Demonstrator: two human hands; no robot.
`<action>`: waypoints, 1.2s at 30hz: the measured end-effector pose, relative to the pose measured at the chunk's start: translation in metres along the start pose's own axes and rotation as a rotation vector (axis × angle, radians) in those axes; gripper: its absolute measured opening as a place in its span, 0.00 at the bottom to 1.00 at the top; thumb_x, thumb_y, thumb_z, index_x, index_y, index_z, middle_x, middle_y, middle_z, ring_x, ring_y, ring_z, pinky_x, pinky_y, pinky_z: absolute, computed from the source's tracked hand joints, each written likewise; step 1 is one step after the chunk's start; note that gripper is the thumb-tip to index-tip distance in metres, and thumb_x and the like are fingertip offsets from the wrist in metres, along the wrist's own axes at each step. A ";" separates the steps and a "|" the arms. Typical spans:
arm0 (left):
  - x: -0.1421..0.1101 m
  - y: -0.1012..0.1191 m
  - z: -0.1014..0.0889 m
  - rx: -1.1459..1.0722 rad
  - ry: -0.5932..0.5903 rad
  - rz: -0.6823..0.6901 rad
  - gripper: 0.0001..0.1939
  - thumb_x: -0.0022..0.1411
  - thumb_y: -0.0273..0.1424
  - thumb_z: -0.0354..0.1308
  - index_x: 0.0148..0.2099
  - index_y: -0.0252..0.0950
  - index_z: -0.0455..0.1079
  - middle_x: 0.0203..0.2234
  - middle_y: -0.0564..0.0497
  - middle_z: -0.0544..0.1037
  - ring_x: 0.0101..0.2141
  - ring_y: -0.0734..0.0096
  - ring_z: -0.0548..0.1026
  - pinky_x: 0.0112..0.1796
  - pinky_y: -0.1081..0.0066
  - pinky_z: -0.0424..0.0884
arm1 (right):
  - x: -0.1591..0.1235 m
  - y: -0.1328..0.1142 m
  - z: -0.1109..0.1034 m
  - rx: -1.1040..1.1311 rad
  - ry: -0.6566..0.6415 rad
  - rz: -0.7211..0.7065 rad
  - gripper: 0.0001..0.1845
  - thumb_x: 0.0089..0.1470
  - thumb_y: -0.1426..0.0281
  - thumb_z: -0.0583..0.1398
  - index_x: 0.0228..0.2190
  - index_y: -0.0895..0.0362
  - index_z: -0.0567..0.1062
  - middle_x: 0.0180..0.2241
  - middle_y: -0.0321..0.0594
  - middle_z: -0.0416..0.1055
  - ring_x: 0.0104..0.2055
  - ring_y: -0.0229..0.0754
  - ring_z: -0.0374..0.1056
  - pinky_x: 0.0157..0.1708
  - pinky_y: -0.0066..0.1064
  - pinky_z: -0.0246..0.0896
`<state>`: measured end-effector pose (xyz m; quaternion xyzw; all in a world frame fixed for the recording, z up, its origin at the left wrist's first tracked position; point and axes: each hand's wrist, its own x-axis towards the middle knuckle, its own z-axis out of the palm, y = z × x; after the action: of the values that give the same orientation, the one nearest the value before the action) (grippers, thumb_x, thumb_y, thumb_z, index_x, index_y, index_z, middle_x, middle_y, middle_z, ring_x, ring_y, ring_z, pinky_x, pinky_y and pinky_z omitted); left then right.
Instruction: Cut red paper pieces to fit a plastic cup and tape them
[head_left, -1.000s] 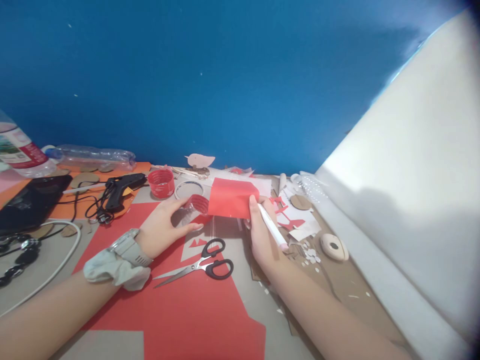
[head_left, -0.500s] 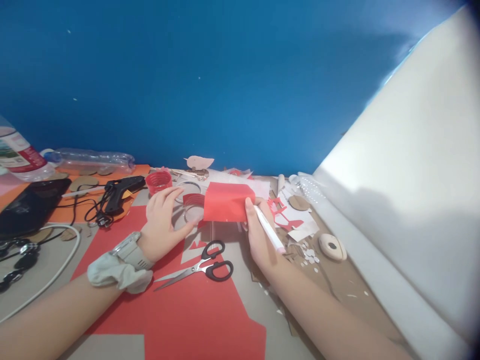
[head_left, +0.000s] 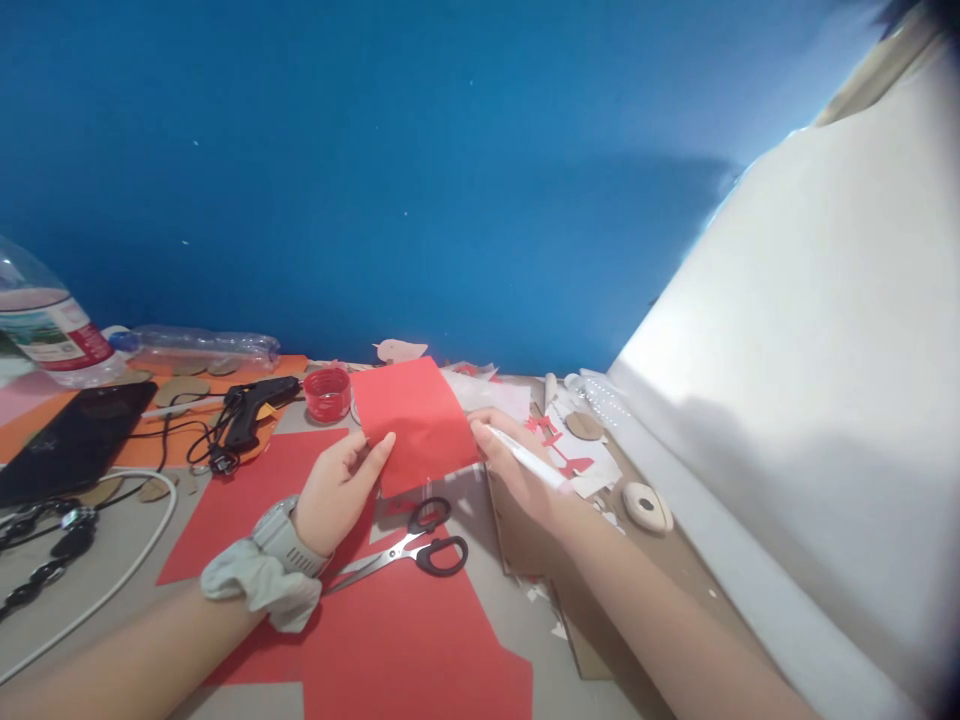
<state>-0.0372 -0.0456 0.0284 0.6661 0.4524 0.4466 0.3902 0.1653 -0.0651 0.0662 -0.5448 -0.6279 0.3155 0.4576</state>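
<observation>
A piece of red paper (head_left: 411,425) is held up above the table, its face tilted toward me. My left hand (head_left: 346,488) pinches its lower left edge, thumb on the front. At the right edge my right hand (head_left: 517,470) is closed around a white marker (head_left: 531,458), and its fingertips touch the paper. Below the paper lie black-handled scissors (head_left: 409,552), with their blades pointing left. They rest on a large red sheet (head_left: 420,650) that spreads over the table.
A red tape roll (head_left: 328,394), a black glue gun (head_left: 255,408) with its cord, and plastic bottles (head_left: 64,335) stand or lie on the left. Paper scraps, cardboard (head_left: 540,540) and a cream oval object (head_left: 646,508) lie on the right. A blue wall rises behind.
My left hand has closed from an open pose onto the red paper's left edge. The paper has swung left and now shows more of its face. The marker stays in my right hand.
</observation>
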 end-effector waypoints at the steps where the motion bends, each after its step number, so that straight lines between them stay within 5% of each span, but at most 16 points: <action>1: 0.001 -0.003 0.000 -0.008 0.006 -0.003 0.12 0.62 0.41 0.49 0.34 0.38 0.65 0.25 0.55 0.72 0.29 0.69 0.72 0.33 0.70 0.69 | 0.003 0.005 -0.004 -0.012 0.007 0.007 0.15 0.55 0.57 0.52 0.30 0.51 0.74 0.26 0.33 0.70 0.31 0.40 0.63 0.31 0.32 0.56; 9: 0.002 -0.007 -0.001 -0.097 0.046 -0.029 0.10 0.60 0.40 0.53 0.37 0.39 0.64 0.19 0.59 0.67 0.23 0.73 0.69 0.29 0.73 0.68 | 0.005 0.019 -0.002 -0.057 -0.009 0.067 0.18 0.57 0.55 0.49 0.33 0.52 0.72 0.31 0.35 0.72 0.30 0.41 0.66 0.30 0.33 0.58; 16: -0.007 0.014 0.007 -0.230 -0.022 -0.026 0.17 0.61 0.41 0.51 0.48 0.38 0.64 0.37 0.49 0.77 0.32 0.68 0.75 0.33 0.70 0.72 | -0.002 -0.007 0.004 -0.107 -0.065 0.065 0.17 0.57 0.54 0.50 0.29 0.52 0.68 0.30 0.33 0.71 0.34 0.41 0.67 0.32 0.31 0.59; 20: -0.008 0.006 0.007 -0.093 0.011 -0.099 0.15 0.57 0.42 0.55 0.35 0.33 0.70 0.21 0.52 0.77 0.24 0.67 0.74 0.26 0.71 0.70 | 0.000 -0.011 -0.009 -0.384 -0.178 -0.031 0.16 0.61 0.58 0.44 0.36 0.51 0.67 0.34 0.33 0.71 0.35 0.39 0.67 0.32 0.29 0.60; 24: -0.002 -0.005 0.005 -0.096 0.086 -0.084 0.14 0.56 0.40 0.57 0.39 0.34 0.69 0.29 0.50 0.78 0.31 0.64 0.76 0.32 0.70 0.71 | 0.011 0.008 -0.023 -0.975 -0.210 -0.191 0.14 0.61 0.67 0.45 0.45 0.57 0.64 0.38 0.47 0.69 0.37 0.47 0.66 0.32 0.35 0.60; 29: 0.004 -0.006 0.003 -0.189 0.046 -0.080 0.15 0.58 0.39 0.55 0.44 0.35 0.66 0.28 0.50 0.78 0.26 0.67 0.76 0.33 0.68 0.72 | 0.020 0.035 -0.028 -1.089 -0.344 -0.286 0.15 0.48 0.82 0.54 0.39 0.57 0.68 0.40 0.48 0.67 0.41 0.48 0.62 0.38 0.37 0.59; 36: 0.006 -0.010 0.004 -0.349 -0.022 -0.109 0.17 0.59 0.39 0.54 0.48 0.35 0.63 0.39 0.46 0.78 0.33 0.65 0.77 0.36 0.68 0.73 | 0.021 0.045 -0.027 -1.146 -0.371 -0.327 0.19 0.48 0.82 0.54 0.43 0.58 0.67 0.43 0.48 0.66 0.44 0.48 0.61 0.40 0.37 0.58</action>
<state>-0.0351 -0.0370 0.0193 0.5677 0.3990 0.4892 0.5284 0.2079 -0.0381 0.0413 -0.5364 -0.8419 -0.0561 0.0184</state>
